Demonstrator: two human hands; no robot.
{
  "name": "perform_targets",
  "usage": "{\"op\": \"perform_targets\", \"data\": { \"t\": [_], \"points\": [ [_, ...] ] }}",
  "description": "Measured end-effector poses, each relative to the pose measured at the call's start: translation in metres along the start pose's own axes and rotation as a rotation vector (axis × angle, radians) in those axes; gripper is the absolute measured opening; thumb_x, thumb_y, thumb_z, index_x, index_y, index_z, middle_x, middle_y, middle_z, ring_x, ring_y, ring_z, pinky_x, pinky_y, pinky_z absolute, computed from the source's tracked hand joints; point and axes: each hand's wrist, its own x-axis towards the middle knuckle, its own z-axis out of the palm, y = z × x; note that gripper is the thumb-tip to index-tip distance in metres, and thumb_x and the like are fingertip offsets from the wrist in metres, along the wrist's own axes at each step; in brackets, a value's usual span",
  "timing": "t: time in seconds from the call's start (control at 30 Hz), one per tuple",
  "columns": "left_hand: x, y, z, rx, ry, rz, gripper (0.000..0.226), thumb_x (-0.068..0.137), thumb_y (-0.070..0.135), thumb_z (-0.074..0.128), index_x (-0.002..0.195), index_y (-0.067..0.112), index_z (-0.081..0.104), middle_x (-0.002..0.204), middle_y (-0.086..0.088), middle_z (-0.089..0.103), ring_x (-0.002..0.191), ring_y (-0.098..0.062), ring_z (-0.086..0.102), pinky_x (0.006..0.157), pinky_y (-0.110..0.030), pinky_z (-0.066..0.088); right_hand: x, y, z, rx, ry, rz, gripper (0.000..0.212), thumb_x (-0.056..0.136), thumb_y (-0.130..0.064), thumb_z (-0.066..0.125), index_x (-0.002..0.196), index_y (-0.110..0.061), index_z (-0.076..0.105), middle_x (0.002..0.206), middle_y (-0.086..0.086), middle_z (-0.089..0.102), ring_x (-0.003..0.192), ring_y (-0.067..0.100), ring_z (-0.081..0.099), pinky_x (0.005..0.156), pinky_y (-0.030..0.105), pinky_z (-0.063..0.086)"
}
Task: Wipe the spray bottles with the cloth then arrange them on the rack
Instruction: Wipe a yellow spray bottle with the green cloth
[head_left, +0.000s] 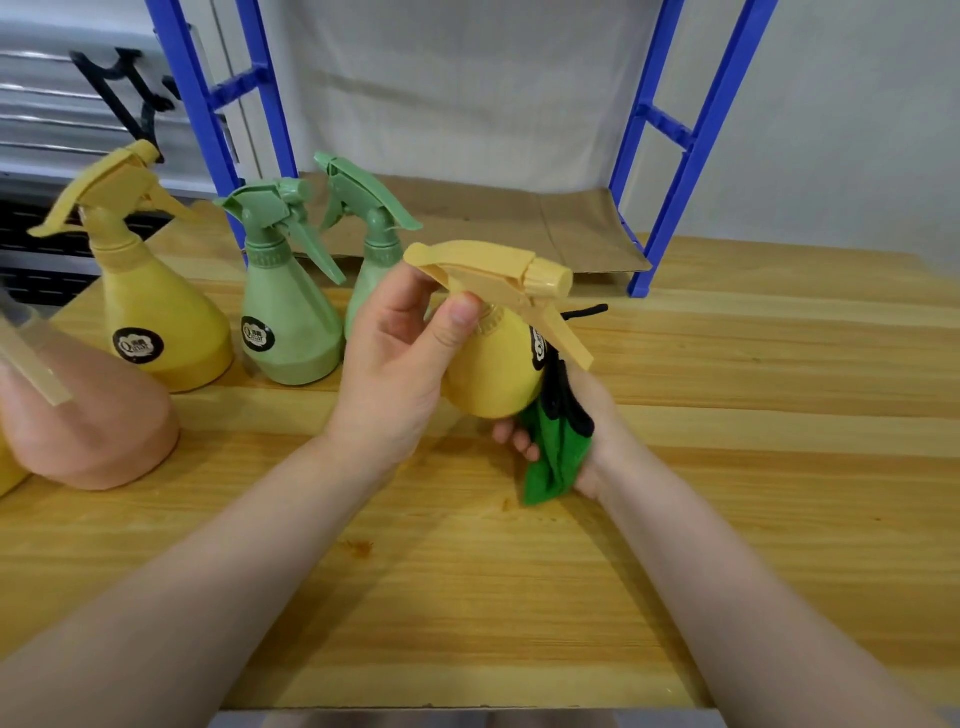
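- A person's left hand (400, 353) grips a yellow spray bottle (493, 364) by the neck at the centre of the frame, thumb pressed just under the trigger head, the bottle tilted and lifted clear of the tabletop (753, 467).
- The right hand (566, 441) cups the bottle's base from below, its fingers (511, 434) curled round a green cloth (550, 462) with black trim that is pressed against the bottle.
- The wipe looks under way; a good one likely means turning the bottle by the neck so the cloth passes over the whole body and label.
- Both forearms reach in from the lower edge.
- Four more bottles wait at left: yellow (156, 312), two green (283, 322) (371, 244), pink (98, 415).
- The blue rack (675, 171), its shelf bare of bottles, stands behind.
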Motion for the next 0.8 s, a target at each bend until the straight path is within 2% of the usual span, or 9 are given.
{"op": "perform_targets", "data": {
  "t": [0.07, 0.13, 0.2, 0.27, 0.43, 0.53, 0.63, 0.73, 0.8],
  "points": [
    [0.001, -0.001, -0.002, 0.012, 0.025, 0.003, 0.023, 0.082, 0.044, 0.069, 0.103, 0.034, 0.070, 0.102, 0.012, 0.070, 0.101, -0.011, 0.062, 0.089, -0.029, 0.046, 0.005, 0.002, 0.000, -0.109, 0.131, -0.053, 0.062, 0.100, -0.059, 0.033, 0.089, -0.005, 0.062, 0.059, 0.019, 0.061, 0.042, 0.025, 0.057, 0.040, 0.024, 0.044],
    [0.002, 0.000, -0.003, 0.007, 0.040, 0.000, 0.023, 0.081, 0.044, 0.070, 0.102, 0.033, 0.071, 0.102, 0.011, 0.070, 0.102, -0.012, 0.062, 0.090, -0.029, 0.046, 0.009, 0.002, 0.002, -0.217, 0.251, -0.141, 0.067, 0.086, -0.072, 0.038, 0.088, -0.009, 0.061, 0.078, 0.022, 0.066, 0.073, 0.039, 0.069, 0.066, 0.040, 0.057],
    [0.004, 0.001, -0.005, -0.022, 0.056, -0.014, 0.023, 0.081, 0.042, 0.070, 0.101, 0.031, 0.072, 0.101, 0.010, 0.071, 0.101, -0.011, 0.062, 0.090, -0.029, 0.047, 0.004, -0.002, 0.003, -0.340, 0.314, -0.243, 0.080, 0.081, -0.079, 0.035, 0.088, -0.004, 0.062, 0.090, 0.027, 0.068, 0.089, 0.045, 0.066, 0.084, 0.052, 0.054],
    [0.007, 0.004, -0.008, -0.075, 0.081, -0.037, 0.021, 0.081, 0.038, 0.068, 0.099, 0.029, 0.073, 0.099, 0.012, 0.071, 0.098, -0.006, 0.062, 0.089, -0.028, 0.047, -0.004, -0.010, 0.000, -0.450, 0.329, -0.351, 0.075, 0.094, -0.067, 0.032, 0.078, 0.000, 0.062, 0.079, 0.020, 0.066, 0.079, 0.037, 0.063, 0.072, 0.037, 0.050],
    [0.012, 0.007, -0.013, -0.067, 0.107, -0.042, 0.016, 0.084, 0.030, 0.063, 0.097, 0.029, 0.073, 0.099, 0.012, 0.071, 0.098, -0.005, 0.063, 0.086, -0.024, 0.048, -0.011, -0.017, -0.012, -0.470, 0.294, -0.518, 0.049, 0.100, -0.055, 0.034, 0.063, -0.024, 0.043, 0.049, -0.013, 0.049, 0.050, 0.001, 0.047, 0.052, 0.020, 0.035],
    [0.013, 0.004, -0.016, 0.034, 0.104, -0.075, 0.011, 0.088, 0.029, 0.067, 0.098, 0.029, 0.073, 0.103, 0.006, 0.071, 0.103, -0.013, 0.063, 0.090, -0.029, 0.048, -0.013, -0.019, -0.016, -0.468, 0.234, -0.555, 0.023, 0.095, -0.051, 0.050, 0.093, -0.029, 0.055, 0.077, -0.018, 0.061, 0.076, 0.000, 0.059, 0.064, 0.019, 0.043],
    [0.013, 0.001, -0.019, 0.121, 0.114, -0.111, 0.017, 0.085, 0.031, 0.066, 0.100, 0.025, 0.071, 0.105, 0.001, 0.071, 0.106, -0.021, 0.063, 0.095, -0.038, 0.049, -0.023, -0.023, -0.019, -0.521, 0.160, -0.674, 0.040, 0.091, -0.040, 0.063, 0.126, -0.030, 0.045, 0.106, -0.021, 0.061, 0.098, -0.007, 0.060, 0.077, 0.015, 0.048],
    [0.014, 0.001, -0.019, 0.135, 0.141, -0.130, 0.017, 0.085, 0.035, 0.067, 0.098, 0.025, 0.071, 0.102, 0.000, 0.070, 0.102, -0.022, 0.064, 0.096, -0.043, 0.050, -0.037, -0.029, -0.026, -0.585, 0.135, -0.807, 0.053, 0.086, -0.046, 0.066, 0.130, -0.036, 0.038, 0.111, -0.034, 0.055, 0.106, -0.016, 0.054, 0.083, 0.004, 0.042],
    [0.014, 0.002, -0.019, 0.133, 0.153, -0.134, 0.013, 0.086, 0.034, 0.067, 0.096, 0.026, 0.071, 0.100, 0.001, 0.071, 0.101, -0.020, 0.064, 0.094, -0.041, 0.051, -0.045, -0.032, -0.035, -0.639, 0.141, -0.854, 0.059, 0.082, -0.052, 0.070, 0.129, -0.043, 0.035, 0.113, -0.039, 0.051, 0.111, -0.010, 0.053, 0.089, 0.011, 0.043]
  ]
}}
